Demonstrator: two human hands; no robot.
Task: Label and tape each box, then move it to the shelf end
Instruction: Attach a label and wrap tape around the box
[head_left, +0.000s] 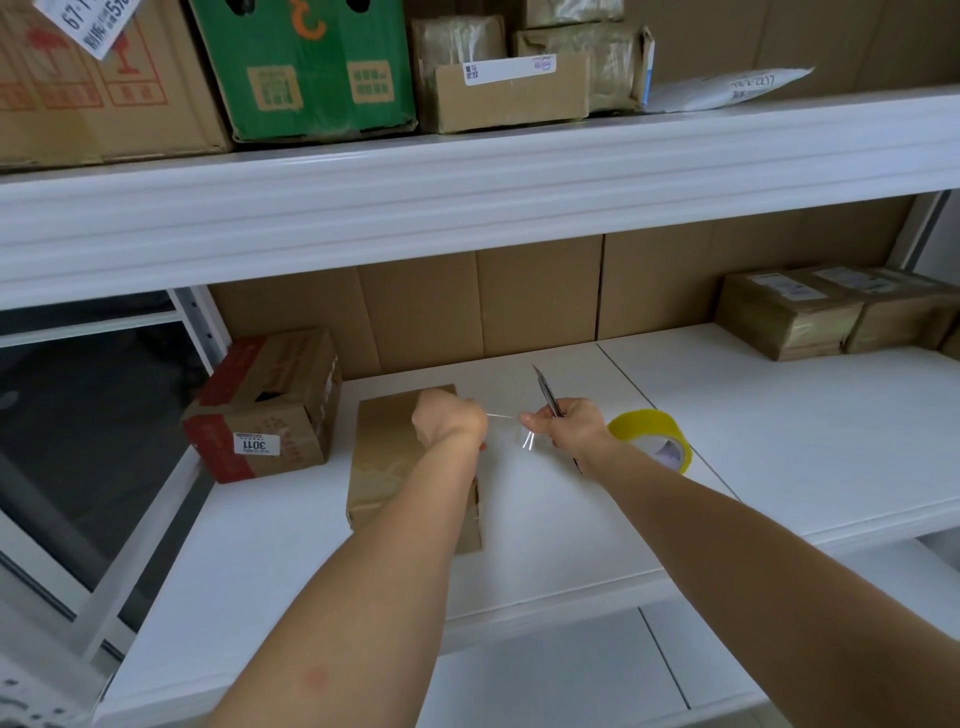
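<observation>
My left hand (449, 422) pins tape onto the plain box (400, 462) on the shelf (779, 441); right hand (569, 428) pinches tape end, fingers curled round the knife (548, 396). Blade near fingers: a slip cuts me, or slack tape folds.

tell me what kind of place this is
Probably a parcel storeroom or packing area: white metal shelving holds labelled brown cardboard boxes, beside a yellow-cored roll of clear packing tape.

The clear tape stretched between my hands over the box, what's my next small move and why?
Probably cut it. The tape strip spans taut between the left hand on the brown box and the right hand, which also grips the utility knife, its blade clear of the tape.
</observation>
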